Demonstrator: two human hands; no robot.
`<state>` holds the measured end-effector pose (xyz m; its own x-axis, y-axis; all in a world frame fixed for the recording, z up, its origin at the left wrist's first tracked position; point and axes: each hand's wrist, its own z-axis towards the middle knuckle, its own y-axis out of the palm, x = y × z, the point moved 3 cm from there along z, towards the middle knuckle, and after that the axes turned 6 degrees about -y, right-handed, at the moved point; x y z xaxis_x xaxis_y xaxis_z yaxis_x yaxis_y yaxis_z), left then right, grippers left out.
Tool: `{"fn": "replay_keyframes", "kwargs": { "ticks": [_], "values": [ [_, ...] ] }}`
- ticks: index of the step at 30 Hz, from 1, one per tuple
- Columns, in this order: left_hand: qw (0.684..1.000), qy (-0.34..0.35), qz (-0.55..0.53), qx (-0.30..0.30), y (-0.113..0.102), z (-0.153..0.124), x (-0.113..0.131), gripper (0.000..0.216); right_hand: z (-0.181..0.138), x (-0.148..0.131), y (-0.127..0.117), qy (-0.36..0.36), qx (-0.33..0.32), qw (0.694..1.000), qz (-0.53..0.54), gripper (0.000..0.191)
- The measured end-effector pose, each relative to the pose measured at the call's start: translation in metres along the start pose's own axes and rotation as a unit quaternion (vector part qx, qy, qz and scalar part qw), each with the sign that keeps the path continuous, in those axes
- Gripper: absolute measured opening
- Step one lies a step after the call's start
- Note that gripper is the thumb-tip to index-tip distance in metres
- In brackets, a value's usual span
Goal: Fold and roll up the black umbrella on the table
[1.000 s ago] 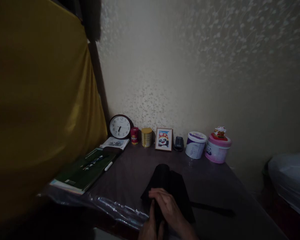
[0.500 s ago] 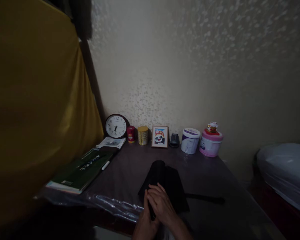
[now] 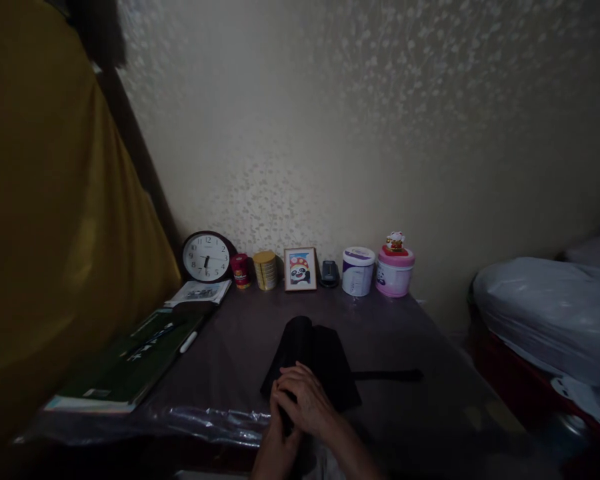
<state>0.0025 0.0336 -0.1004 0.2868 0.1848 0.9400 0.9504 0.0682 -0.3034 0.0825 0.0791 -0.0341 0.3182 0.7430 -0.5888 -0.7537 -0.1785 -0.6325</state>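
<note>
A black cloth item (image 3: 325,353) with a rolled left side lies on the table in front of me. From its right side a thin black strap (image 3: 387,375) stretches across the tabletop. At the near end of the cloth, my left hand (image 3: 277,427) is closed, with its thumb and fingers pointing forward and a dark part of the cloth between the palms. My right hand (image 3: 305,397) lies over it from the right, its fingers bent and pressed onto the near left of the roll. The hands touch each other, and what lies under the fingers is partly hidden.
Along the wall stand a clock (image 3: 207,257), a red can (image 3: 241,271), a yellow tin (image 3: 265,270), a picture frame (image 3: 301,269) and two tubs (image 3: 358,271). A green book (image 3: 125,360) and white pen (image 3: 189,342) lie left, beside a yellow curtain (image 3: 70,220).
The view has turned a little to the right, so everything appears farther left. Both hands stay together at the near end of the black cloth item.
</note>
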Motion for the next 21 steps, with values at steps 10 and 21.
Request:
{"fn": "replay_keyframes", "kwargs": {
  "ticks": [10,21],
  "values": [
    [0.999,-0.020,-0.008,-0.024,-0.001,-0.002,0.000,0.077,-0.038,0.083,-0.066,0.222,0.253,0.941,0.024,0.032],
    [0.998,-0.037,-0.016,-0.049,-0.004,-0.007,0.009,0.080,-0.050,0.136,-0.075,0.305,0.271,0.910,0.070,0.037]
  ]
}}
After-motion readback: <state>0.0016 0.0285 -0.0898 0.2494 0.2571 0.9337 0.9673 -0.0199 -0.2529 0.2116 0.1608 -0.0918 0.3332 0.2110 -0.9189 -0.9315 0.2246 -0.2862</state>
